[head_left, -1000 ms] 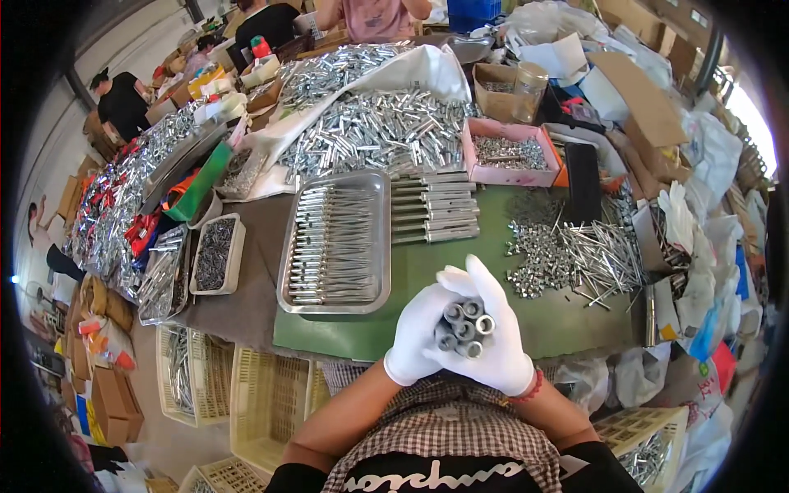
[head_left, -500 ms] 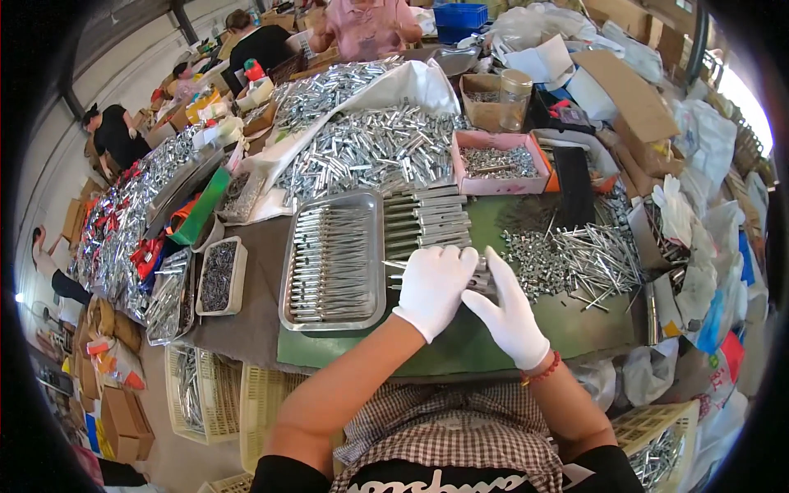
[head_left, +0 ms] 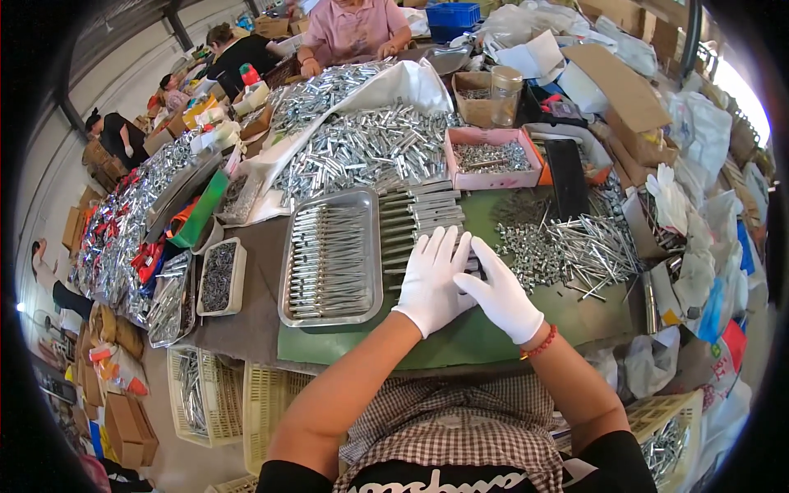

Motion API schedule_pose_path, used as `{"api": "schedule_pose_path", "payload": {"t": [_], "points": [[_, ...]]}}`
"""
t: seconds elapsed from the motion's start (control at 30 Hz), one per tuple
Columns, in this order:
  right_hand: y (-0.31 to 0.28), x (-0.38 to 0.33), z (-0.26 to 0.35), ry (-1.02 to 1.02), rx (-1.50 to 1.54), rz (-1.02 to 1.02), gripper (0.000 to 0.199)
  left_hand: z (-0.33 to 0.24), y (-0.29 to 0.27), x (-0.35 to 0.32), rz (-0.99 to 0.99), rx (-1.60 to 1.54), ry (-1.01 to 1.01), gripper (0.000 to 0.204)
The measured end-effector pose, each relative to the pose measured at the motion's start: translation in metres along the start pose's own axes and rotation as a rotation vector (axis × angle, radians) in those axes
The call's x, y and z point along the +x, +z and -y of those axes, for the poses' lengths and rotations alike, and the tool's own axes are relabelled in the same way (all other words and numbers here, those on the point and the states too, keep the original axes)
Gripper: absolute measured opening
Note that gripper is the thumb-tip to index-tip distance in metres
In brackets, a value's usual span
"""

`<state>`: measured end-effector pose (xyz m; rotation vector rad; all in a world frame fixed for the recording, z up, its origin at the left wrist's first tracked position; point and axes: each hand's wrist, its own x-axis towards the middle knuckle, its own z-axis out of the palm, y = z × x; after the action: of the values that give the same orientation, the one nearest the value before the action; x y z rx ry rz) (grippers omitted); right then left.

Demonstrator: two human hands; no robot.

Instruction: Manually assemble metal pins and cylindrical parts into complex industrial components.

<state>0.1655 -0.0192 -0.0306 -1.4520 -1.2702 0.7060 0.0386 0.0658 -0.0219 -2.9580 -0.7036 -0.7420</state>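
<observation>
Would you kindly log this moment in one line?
left hand: palm down at metal parts; right hand: beside it; tray: holds metal rods

The white-gloved left hand (head_left: 434, 281) spreads over, and probably touches, the metal tubes (head_left: 440, 210) on the bench (head_left: 567, 327) beside a tray (head_left: 376, 251); the right hand (head_left: 503, 297) angles in close alongside.

Bright scene; white glare at far-right opening (head_left: 744, 103); left hand (head_left: 434, 283), right hand (head_left: 503, 300) sharp; black fisheye rim, bent edges
</observation>
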Motion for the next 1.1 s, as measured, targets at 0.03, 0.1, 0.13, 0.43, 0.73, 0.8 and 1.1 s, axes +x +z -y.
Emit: {"api": "schedule_pose_path", "payload": {"t": [0.03, 0.1, 0.13, 0.43, 0.73, 0.8, 1.1], "points": [[-0.001, 0.0, -0.003, 0.001, -0.001, -0.002, 0.068, -0.001, -0.001, -0.001, 0.0, -0.002, 0.002, 0.078], [-0.004, 0.004, -0.012, -0.064, -0.054, -0.072, 0.064, -0.003, -0.005, -0.003, 0.033, 0.012, -0.013, 0.082], [-0.006, 0.007, -0.012, -0.066, -0.055, -0.074, 0.064, -0.004, -0.005, -0.004, 0.031, 0.013, -0.011, 0.082], [-0.019, 0.085, -0.017, -0.082, -0.391, -0.091, 0.057, 0.0, -0.007, 0.002, 0.027, -0.129, -0.02, 0.079], [-0.007, 0.147, -0.051, 0.02, -0.727, -0.059, 0.027, -0.001, -0.012, 0.003, 0.06, -0.164, -0.018, 0.078], [-0.006, 0.151, -0.055, -0.01, -0.724, -0.037, 0.026, 0.001, -0.014, 0.002, 0.054, -0.159, -0.028, 0.077], [-0.011, 0.144, -0.04, -0.239, -0.885, -0.075, 0.023, 0.0, -0.018, 0.005, 0.091, -0.284, -0.014, 0.076]]}}
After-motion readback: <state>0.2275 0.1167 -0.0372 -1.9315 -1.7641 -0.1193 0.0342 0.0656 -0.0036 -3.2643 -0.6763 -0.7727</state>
